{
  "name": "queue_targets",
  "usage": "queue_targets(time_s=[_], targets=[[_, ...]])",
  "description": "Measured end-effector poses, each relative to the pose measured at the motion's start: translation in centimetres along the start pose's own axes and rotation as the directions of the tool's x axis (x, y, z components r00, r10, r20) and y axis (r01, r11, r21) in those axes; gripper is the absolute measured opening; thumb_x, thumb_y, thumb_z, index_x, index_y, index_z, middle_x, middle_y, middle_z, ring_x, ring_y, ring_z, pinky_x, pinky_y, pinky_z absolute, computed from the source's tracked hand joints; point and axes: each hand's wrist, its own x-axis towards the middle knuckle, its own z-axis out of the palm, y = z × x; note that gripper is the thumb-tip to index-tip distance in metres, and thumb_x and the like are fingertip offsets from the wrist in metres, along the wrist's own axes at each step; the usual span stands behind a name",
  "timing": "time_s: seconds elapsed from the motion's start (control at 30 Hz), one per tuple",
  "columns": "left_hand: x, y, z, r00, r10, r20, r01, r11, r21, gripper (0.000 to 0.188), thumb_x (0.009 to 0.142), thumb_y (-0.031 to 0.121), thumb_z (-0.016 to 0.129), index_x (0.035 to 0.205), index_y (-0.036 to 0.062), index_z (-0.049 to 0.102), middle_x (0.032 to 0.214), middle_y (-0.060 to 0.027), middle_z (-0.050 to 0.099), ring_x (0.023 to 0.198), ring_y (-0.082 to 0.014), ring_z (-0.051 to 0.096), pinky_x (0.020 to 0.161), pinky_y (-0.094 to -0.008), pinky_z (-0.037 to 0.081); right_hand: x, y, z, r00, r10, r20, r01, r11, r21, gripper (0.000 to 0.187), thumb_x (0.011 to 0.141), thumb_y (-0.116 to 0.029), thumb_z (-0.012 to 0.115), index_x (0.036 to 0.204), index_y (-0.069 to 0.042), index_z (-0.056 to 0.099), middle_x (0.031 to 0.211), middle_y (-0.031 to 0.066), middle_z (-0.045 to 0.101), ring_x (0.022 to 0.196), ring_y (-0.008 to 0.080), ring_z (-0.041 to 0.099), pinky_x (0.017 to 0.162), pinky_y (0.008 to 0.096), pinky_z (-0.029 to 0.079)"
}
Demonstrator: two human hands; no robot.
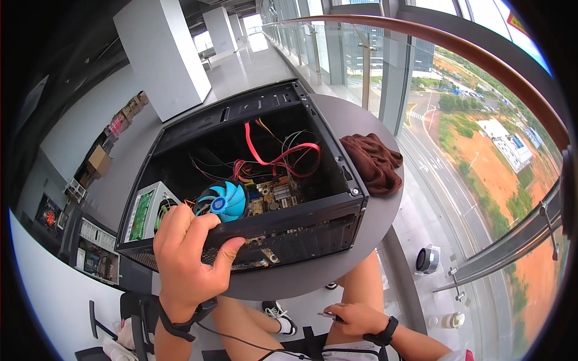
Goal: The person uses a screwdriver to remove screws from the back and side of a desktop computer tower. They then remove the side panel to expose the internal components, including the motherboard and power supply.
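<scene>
A black computer case (355, 201), its side open, lies on the round grey table (388, 207) before me. Over its near edge my left hand (188, 259) is closed, the fingers curled inside and the thumb outside. Just beyond those fingers sits a blue cooling fan (224, 201) above the motherboard (280, 195). A power supply (143, 210) with a green label fills the case's left end; red cables (280, 159) loop at the back. Low over my lap, my right hand (356, 320) is closed around a small dark tool (330, 316) with a metal tip, mostly hidden by the fingers.
A crumpled brown cloth (372, 163) lies on the table right of the case. More opened computer cases (96, 256) stand at the left, beside a black chair (135, 313). A glass railing with a brown handrail (457, 42) runs along the right. A white pillar (159, 57) rises behind.
</scene>
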Motion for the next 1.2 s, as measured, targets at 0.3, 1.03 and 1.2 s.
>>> queue_targets(time_s=[0.3, 1.03, 1.2], targets=[[0.1, -0.1, -0.1, 1.0, 0.014, 0.003, -0.014, 1.0, -0.003, 0.038, 0.074, 0.025, 0.086, 0.091, 0.0011, 0.061, 0.079, -0.0105, 0.043, 0.065, -0.0285, 0.046, 0.058, -0.0375, 0.036, 0.1, 0.0, -0.2, 0.999, 0.036, 0.01, -0.036, 0.999, -0.026, 0.041, 0.091, -0.016, 0.055, 0.131, -0.005, 0.056, 0.12, 0.0172, 0.066, 0.102, 0.0396, 0.065, 0.089, 0.0471, 0.051], [-6.4, -13.9, -12.2, 0.529, -0.831, 0.174, 0.806, 0.428, -0.41, 0.024, 0.095, 0.025, 0.065, 0.109, 0.0052, 0.064, 0.073, 0.0071, 0.037, 0.063, -0.0053, 0.034, 0.06, -0.0229, 0.028, -4.8, -9.5, -11.9, 0.574, -0.002, -0.819, 0.583, 0.703, 0.407, 0.03, 0.094, -0.004, 0.059, 0.066, -0.006, 0.047, 0.051, 0.0027, 0.049, 0.041, 0.01, 0.045, 0.043, 0.0268, 0.033], [-5.9, -16.1, -11.5, 0.289, -0.802, 0.523, 0.938, 0.126, -0.324, 0.035, 0.1, 0.042, 0.06, 0.106, 0.0081, 0.065, 0.077, 0.0048, 0.058, 0.062, -0.0042, 0.042, 0.058, -0.0219, 0.031, -0.9, -14.4, -17.6, 0.501, 0.037, -0.865, 0.358, 0.901, 0.246, 0.032, 0.102, -0.027, 0.056, 0.078, -0.008, 0.048, 0.048, -0.0017, 0.044, 0.036, 0.0056, 0.041, 0.038, 0.0223, 0.029]])
